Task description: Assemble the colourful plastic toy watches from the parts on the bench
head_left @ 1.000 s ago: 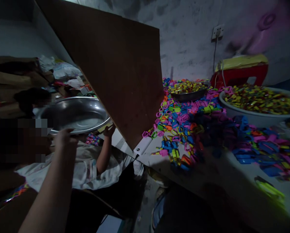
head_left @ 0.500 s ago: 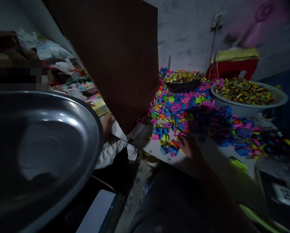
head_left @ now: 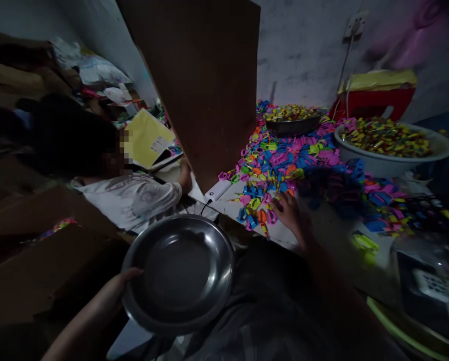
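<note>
Left hand (head_left: 113,290) pinches the rim of a metal bowl (head_left: 179,271), thumb inside, holding it over the lap (head_left: 262,306) just beside the table (head_left: 339,250); right hand (head_left: 290,213), fingers loosely spread, lies at the near edge of the plastic pieces (head_left: 280,155), contact hard to tell. Gripped on one side only, the bowl could tip if the thumb slips, and a careless sweep could knock pieces to the floor. A yellow envelope (head_left: 143,138) bears a white label (head_left: 159,145), its print too small to read

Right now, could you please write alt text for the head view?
The left hand holds a metal basin by its rim; the right hand is at colourful plastic pieces on a table. Another person is beyond, at left.
</note>
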Demonstrator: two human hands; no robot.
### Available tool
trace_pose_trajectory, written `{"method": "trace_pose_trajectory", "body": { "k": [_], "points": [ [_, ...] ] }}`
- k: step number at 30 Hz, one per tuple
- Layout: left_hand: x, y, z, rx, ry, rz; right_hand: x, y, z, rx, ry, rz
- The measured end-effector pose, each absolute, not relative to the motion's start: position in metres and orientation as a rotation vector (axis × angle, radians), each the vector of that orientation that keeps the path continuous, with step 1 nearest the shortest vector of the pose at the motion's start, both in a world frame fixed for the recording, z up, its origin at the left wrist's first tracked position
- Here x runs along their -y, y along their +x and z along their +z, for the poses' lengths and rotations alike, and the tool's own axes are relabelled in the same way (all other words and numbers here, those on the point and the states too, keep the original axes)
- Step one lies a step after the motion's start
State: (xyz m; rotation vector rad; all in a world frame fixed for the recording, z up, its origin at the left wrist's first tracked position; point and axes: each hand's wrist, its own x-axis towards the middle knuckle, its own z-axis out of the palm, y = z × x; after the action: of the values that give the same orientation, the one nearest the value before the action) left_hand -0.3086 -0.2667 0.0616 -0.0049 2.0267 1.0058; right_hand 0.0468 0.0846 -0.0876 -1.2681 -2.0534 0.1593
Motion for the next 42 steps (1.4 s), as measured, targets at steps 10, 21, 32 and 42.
{"method": "trace_pose_trajectory", "body": {
  "k": [10, 21, 32, 42],
  "points": [
    [0.19, -0.297, 0.013, -1.794, -0.014, 0.959, -0.088, 0.024, -0.088, 2.127, -1.264, 0.184],
    [0.169, -0.298, 0.006, -1.583, -0.048, 0.867, -0.09, 0.021, -0.078, 2.067, -1.279, 0.183],
    [0.141, -0.281, 0.002, -1.494, -0.026, 0.743, -0.062, -0.013, -0.071, 2.266, -1.22, 0.44],
    [0.116, -0.293, -0.005, -1.528, 0.005, 0.62, -0.028, -0.047, -0.058, 2.589, -1.041, 0.61]
  ]
}}
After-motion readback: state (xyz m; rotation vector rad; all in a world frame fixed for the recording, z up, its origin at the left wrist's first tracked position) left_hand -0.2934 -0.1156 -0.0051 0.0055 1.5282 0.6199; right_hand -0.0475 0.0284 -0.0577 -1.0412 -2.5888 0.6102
